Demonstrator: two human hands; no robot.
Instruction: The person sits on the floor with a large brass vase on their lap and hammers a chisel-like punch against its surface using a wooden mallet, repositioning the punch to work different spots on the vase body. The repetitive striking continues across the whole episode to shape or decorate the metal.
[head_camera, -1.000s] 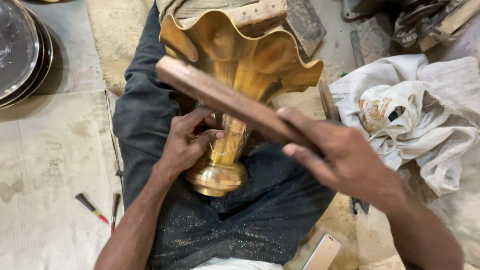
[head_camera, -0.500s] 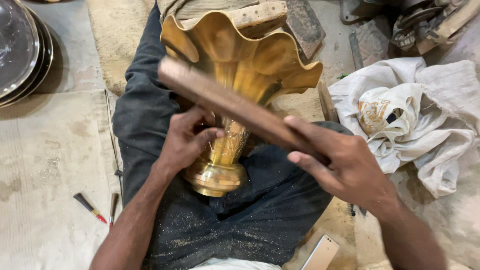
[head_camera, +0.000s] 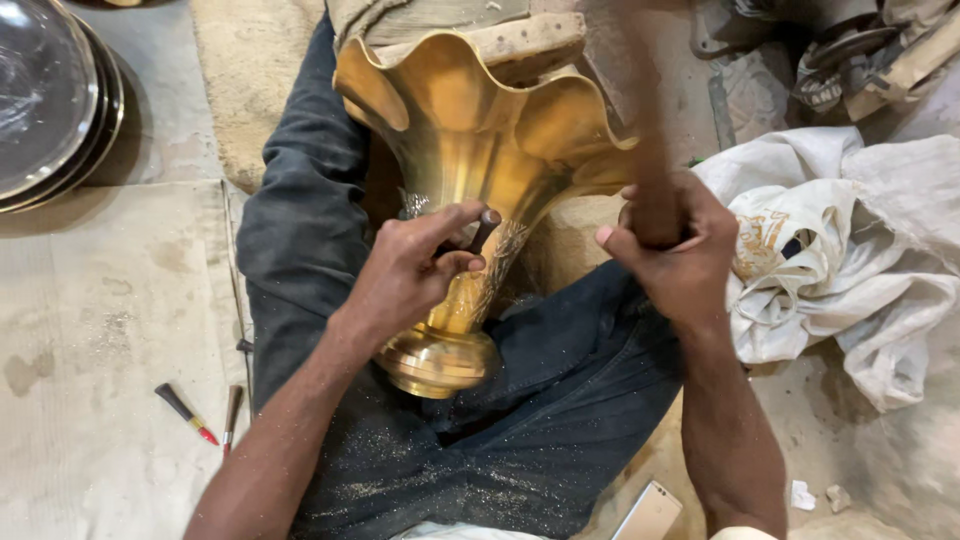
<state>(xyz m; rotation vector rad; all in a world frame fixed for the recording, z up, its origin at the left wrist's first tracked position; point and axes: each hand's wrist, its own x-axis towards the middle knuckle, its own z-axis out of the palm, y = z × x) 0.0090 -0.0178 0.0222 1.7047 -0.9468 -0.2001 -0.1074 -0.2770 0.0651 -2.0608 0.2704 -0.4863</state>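
Vase: a brass vase (head_camera: 470, 150) with a wavy flared mouth is laid across the lap on dark trousers (head_camera: 520, 440), its round foot toward the body and its mouth pointing away against a worn block (head_camera: 500, 45).
Left hand: the left hand (head_camera: 415, 270) is pressed on the narrow neck of the vase; its fingers (head_camera: 450, 222) are clenched around a small dark punch (head_camera: 483, 230) held against the metal.
Right hand: the right hand (head_camera: 675, 255) is seen just right of the vase mouth; its fingers are wrapped tight around a wooden stick (head_camera: 650, 150), which is raised upright and blurred.
Floor, left: stacked metal plates (head_camera: 50, 100) are seen at the top corner; a red-tipped tool (head_camera: 185, 412) and a thin rod lie beside the leg.
Floor, right: a crumpled white cloth (head_camera: 850, 240) is heaped near the right hand.
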